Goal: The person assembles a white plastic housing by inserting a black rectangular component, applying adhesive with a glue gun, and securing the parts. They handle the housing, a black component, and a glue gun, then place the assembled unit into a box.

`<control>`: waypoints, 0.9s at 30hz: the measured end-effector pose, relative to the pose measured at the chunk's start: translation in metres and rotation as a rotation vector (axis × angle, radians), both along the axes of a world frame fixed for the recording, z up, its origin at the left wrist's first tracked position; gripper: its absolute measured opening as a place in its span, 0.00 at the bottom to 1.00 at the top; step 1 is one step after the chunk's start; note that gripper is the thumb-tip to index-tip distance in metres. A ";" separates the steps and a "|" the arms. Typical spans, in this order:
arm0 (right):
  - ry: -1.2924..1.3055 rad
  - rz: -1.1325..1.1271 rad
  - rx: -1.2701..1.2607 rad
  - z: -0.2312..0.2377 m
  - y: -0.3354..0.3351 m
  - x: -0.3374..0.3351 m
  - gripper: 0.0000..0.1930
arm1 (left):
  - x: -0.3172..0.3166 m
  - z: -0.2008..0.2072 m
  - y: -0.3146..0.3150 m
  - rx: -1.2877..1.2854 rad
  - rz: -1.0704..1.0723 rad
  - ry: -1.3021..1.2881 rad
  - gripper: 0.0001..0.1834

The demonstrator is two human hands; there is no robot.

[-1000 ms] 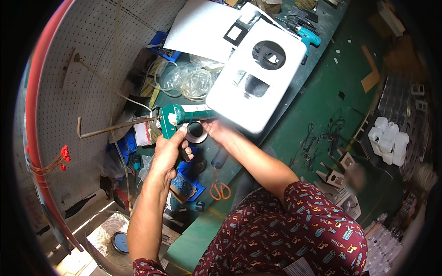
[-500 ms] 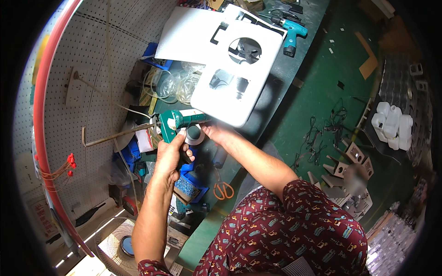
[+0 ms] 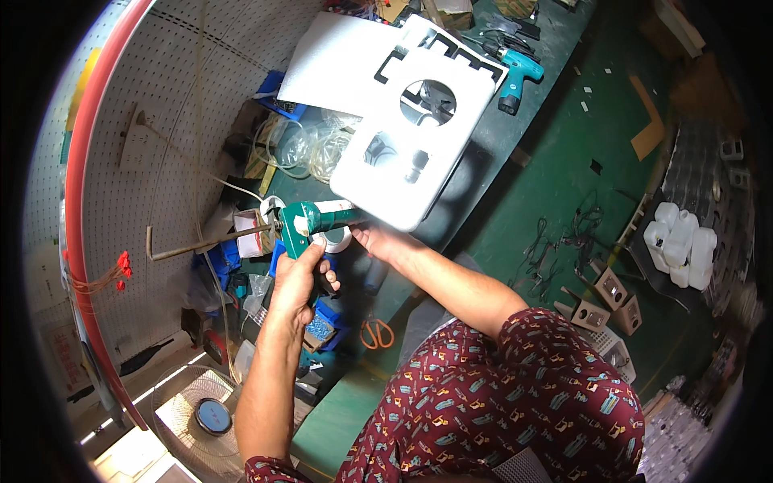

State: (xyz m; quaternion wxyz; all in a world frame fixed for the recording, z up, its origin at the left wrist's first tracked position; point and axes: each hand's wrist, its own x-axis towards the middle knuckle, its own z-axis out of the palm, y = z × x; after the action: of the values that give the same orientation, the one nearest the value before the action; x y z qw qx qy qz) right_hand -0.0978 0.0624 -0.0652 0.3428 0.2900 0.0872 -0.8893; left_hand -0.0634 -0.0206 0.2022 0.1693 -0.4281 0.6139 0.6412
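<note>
My left hand (image 3: 299,278) is wrapped round the handle of a green caulking gun (image 3: 295,229), thumb on top, fingers at the trigger. The gun's long bent metal rod (image 3: 211,241) sticks out to the left, and its barrel points right. At the barrel's front end my right hand (image 3: 385,243) is closed, its fingertips curled against the underside. Just beyond, a white moulded panel (image 3: 372,187) with a large round hole overhangs the barrel's tip, so the nozzle is hidden. A white ring-shaped roll (image 3: 341,241) shows beneath the barrel, between my hands.
Orange-handled scissors (image 3: 377,334) lie near the bench's front edge, by a blue bin of small parts (image 3: 324,324). Clear plastic bags (image 3: 310,153) and a white sheet (image 3: 342,60) lie behind. A teal cordless drill (image 3: 518,79) rests at the far right. A fan (image 3: 193,414) stands lower left.
The view has shifted slightly, so the surroundings sit a little differently. Both hands keep their grip on the caulking gun, and the white panel stays over its tip.
</note>
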 end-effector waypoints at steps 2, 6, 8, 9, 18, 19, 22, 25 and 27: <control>-0.035 0.049 -0.013 0.021 0.014 0.000 0.15 | 0.005 -0.001 0.001 0.005 0.019 0.003 0.09; 0.072 0.086 -0.019 0.066 0.040 -0.002 0.15 | 0.015 0.000 0.016 0.024 0.069 0.001 0.08; 0.121 0.121 -0.054 0.077 0.051 -0.004 0.16 | 0.020 0.000 0.024 0.044 0.099 0.011 0.08; 0.111 0.130 -0.039 0.071 0.051 -0.006 0.16 | 0.022 0.000 0.028 0.062 0.102 0.024 0.09; 0.116 0.322 -0.103 0.054 0.070 -0.007 0.23 | 0.059 -0.025 0.076 0.036 0.306 0.197 0.10; 0.116 0.355 -0.103 0.056 0.075 -0.007 0.23 | 0.062 -0.023 0.083 0.038 0.330 0.181 0.10; 0.084 0.432 -0.105 0.058 0.086 -0.009 0.24 | 0.070 -0.030 0.102 0.049 0.416 0.219 0.10; 0.038 0.535 -0.092 0.043 0.089 -0.013 0.24 | 0.065 -0.024 0.127 -0.028 0.474 0.210 0.05; 0.065 0.578 -0.137 0.031 0.093 -0.012 0.25 | 0.067 -0.027 0.142 -0.072 0.500 0.237 0.05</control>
State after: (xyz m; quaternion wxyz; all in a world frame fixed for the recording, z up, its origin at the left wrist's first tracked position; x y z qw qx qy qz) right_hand -0.1099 0.1549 -0.0346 0.5974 0.2008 0.1168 -0.7676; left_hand 0.0032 0.1216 0.1748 -0.0828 -0.4940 0.5271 0.6865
